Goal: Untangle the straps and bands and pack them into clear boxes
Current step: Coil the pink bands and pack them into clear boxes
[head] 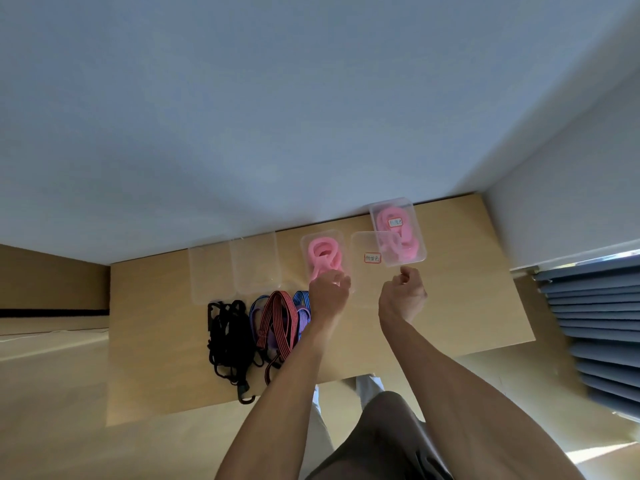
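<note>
A clear box (347, 252) at the table's back holds a coiled pink band (323, 254). My left hand (329, 289) is at that box's near edge, fingers curled over the band's near end. To the right, a clear lid (363, 242) with a red-framed label lies flat. It overlaps a second, labelled clear box (414, 216) full of pink bands. My right hand (403, 292) hovers just in front of that box, fingers curled and holding nothing, thumb tip near its near edge. Two empty clear boxes (235, 265) stand at the left.
In front of the empty boxes lie a tangle of black straps with a hook (230, 341) and a bunch of red-striped, blue and purple bands (277, 323). The wooden table (467, 306) stands against a pale wall. Slatted blinds (595, 323) are at the right.
</note>
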Action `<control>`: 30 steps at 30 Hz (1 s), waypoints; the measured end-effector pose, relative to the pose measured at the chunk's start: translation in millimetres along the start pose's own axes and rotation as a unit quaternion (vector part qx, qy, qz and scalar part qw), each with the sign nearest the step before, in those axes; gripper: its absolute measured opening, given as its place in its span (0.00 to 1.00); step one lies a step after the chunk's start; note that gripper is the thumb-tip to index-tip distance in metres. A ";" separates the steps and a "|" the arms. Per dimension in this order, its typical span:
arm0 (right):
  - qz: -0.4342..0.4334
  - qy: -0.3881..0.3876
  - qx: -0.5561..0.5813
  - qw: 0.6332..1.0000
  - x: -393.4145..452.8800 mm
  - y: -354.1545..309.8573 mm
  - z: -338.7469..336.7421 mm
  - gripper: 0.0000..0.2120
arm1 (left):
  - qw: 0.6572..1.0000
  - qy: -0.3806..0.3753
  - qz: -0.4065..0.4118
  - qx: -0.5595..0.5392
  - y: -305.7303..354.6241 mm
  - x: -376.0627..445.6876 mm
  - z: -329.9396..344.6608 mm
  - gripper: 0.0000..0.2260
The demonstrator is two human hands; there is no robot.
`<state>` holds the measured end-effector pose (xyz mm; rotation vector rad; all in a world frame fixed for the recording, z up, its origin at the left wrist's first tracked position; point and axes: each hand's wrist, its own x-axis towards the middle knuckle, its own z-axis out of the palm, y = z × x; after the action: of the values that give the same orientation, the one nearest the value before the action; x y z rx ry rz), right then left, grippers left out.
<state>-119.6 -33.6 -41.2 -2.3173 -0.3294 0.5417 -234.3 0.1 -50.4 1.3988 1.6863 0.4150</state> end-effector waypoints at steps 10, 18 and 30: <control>-0.004 -0.115 -0.054 0.992 -12.6 -23.9 48.9 0.16 | 0.992 0.097 -0.079 0.009 -16.4 25.9 -34.8 0.07; -0.056 -0.159 -0.170 0.971 -8.3 -12.4 80.3 0.15 | 0.982 0.118 -0.134 0.062 -46.6 49.9 -20.6 0.10; -0.103 -0.155 -0.216 0.959 1.2 -19.6 99.7 0.12 | 0.987 0.081 -0.112 0.076 -48.4 62.9 -27.8 0.04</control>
<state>-167.1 40.1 -92.6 -2.5640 -0.9075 0.7903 -284.7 50.0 -95.7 1.2912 2.0202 0.2848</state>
